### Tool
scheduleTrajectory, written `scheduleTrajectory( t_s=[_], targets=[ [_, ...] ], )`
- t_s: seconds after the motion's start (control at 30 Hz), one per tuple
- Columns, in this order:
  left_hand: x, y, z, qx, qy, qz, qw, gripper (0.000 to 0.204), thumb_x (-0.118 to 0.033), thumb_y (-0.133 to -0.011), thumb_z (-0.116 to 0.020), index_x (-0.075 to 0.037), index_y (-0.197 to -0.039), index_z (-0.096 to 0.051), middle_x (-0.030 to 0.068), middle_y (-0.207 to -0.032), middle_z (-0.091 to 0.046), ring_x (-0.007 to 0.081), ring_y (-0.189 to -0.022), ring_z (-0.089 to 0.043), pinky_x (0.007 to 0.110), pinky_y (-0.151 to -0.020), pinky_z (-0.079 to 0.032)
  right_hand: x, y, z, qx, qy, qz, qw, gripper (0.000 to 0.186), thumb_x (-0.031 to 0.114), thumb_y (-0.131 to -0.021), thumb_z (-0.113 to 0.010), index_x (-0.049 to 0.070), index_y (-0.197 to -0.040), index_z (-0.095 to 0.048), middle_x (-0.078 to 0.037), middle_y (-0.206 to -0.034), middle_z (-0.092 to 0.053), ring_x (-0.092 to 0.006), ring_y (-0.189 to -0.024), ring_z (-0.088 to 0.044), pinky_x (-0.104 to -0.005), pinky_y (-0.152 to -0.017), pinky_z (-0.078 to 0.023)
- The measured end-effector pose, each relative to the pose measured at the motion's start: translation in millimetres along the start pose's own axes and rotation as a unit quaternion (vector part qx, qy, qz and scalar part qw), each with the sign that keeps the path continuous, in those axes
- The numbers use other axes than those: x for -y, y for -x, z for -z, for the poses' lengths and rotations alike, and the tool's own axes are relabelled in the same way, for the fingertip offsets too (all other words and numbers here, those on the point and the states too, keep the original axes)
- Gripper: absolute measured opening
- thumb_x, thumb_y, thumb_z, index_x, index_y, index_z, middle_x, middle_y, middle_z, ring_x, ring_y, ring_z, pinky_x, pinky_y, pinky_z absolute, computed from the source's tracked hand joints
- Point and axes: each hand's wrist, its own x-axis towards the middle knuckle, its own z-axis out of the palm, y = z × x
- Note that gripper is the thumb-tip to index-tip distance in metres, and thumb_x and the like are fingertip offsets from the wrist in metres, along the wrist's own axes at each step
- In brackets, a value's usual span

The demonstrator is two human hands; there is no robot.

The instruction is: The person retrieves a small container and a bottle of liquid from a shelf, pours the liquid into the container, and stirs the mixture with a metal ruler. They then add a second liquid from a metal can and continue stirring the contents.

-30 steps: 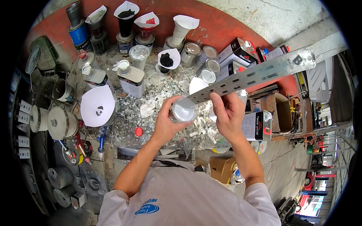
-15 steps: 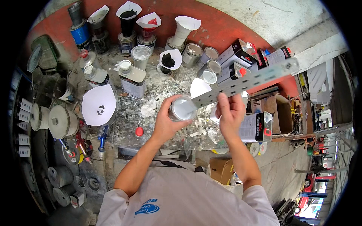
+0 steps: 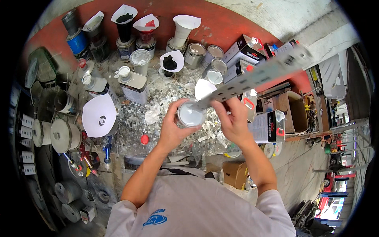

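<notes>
My left hand [image 3: 172,125] is wrapped round the side of a clear cup [image 3: 182,121] of pale grey, paint-like liquid. In my right hand [image 3: 233,121] is a long flat metal mixing stick [image 3: 252,81] with rows of holes, pinched between thumb and fingers. Its lower end dips into the liquid; the upper end slants far to the right and is smeared by motion. Just beyond the cup is a white paper cone [image 3: 205,89]. Crumpled white tissue [image 3: 152,115] and a red cap [image 3: 145,139] lie on the bench to the left.
Paint tins [image 3: 195,55] and cups with paper strainers [image 3: 186,22] line the back of the paint-spattered bench [image 3: 130,130]. Solvent cans [image 3: 134,87] stand left, more cans [image 3: 268,125] right. Spray guns [image 3: 107,151] hang at the front left edge. A cardboard box [image 3: 235,173] sits below.
My right hand and the mixing stick have shifted a little left, and the stick's dipped end is further into the cup. My left hand still holds the cup. The whole view has shifted slightly.
</notes>
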Motion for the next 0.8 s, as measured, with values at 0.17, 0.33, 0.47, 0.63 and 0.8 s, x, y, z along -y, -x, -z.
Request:
scheduleTrajectory(
  t_s=[0.17, 0.33, 0.47, 0.63, 0.8],
  targets=[
    [-3.6, 4.2, -0.4, 0.05, 0.003, 0.034, 0.998, 0.081, 0.0, -0.067, -0.088, -0.004, -0.138, -0.049, 0.0074, -0.135, -0.052, 0.0197, -0.124, -0.056, 0.034, -0.103, -0.049, -10.6, 12.2, -3.5, 0.024, -0.05, -0.093, 0.994, 0.015, 0.013, -0.094, -0.071, -0.001, -0.097, -0.065, -0.011, -0.073, -0.061, -0.0196, -0.061, -0.057, -0.032, -0.059, -0.047],
    [-0.9, 7.6, -10.9, 0.132, -0.047, 0.06, 0.988, 0.083, 0.001, -0.065, -0.088, -0.003, -0.137, -0.049, 0.0073, -0.13, -0.056, 0.0193, -0.12, -0.058, 0.034, -0.102, -0.049, -22.9, 24.4, 10.4, 0.013, -0.128, -0.116, 0.985, 0.021, 0.01, -0.092, -0.072, -0.001, -0.108, -0.065, -0.006, -0.093, -0.068, -0.0094, -0.078, -0.061, -0.0255, -0.07, -0.05],
    [3.3, 11.5, -25.9, 0.137, -0.033, 0.103, 0.985, 0.088, 0.001, -0.061, -0.091, -0.002, -0.137, -0.048, 0.0088, -0.127, -0.06, 0.0201, -0.115, -0.062, 0.036, -0.1, -0.051, -34.4, 55.5, 42.6, -0.087, -0.177, -0.172, 0.965, 0.038, 0.006, -0.087, -0.076, 0.003, -0.122, -0.063, -0.005, -0.111, -0.067, -0.0121, -0.088, -0.063, -0.026, -0.078, -0.051],
    [6.0, 14.5, -44.7, 0.096, 0.009, 0.136, 0.986, 0.093, 0.002, -0.058, -0.091, -0.001, -0.139, -0.045, 0.0096, -0.125, -0.062, 0.0209, -0.115, -0.063, 0.037, -0.101, -0.053, -128.5, 166.8, 92.0, -0.439, 0.13, -0.205, 0.865, 0.059, 0.009, -0.078, -0.084, 0.003, -0.131, -0.057, -0.01, -0.126, -0.058, -0.0193, -0.104, -0.059, -0.0324, -0.087, -0.05],
    [4.5, 13.7, -39.1, 0.074, -0.017, 0.139, 0.987, 0.093, 0.0, -0.057, -0.091, -0.001, -0.139, -0.047, 0.009, -0.126, -0.062, 0.0198, -0.115, -0.063, 0.035, -0.1, -0.052, -212.4, 271.2, 138.7, -0.522, 0.211, -0.312, 0.765, 0.108, 0.018, -0.07, -0.092, -0.005, -0.152, -0.025, -0.023, -0.148, -0.038, -0.0313, -0.134, -0.041, -0.0418, -0.114, -0.032]
  ],
)
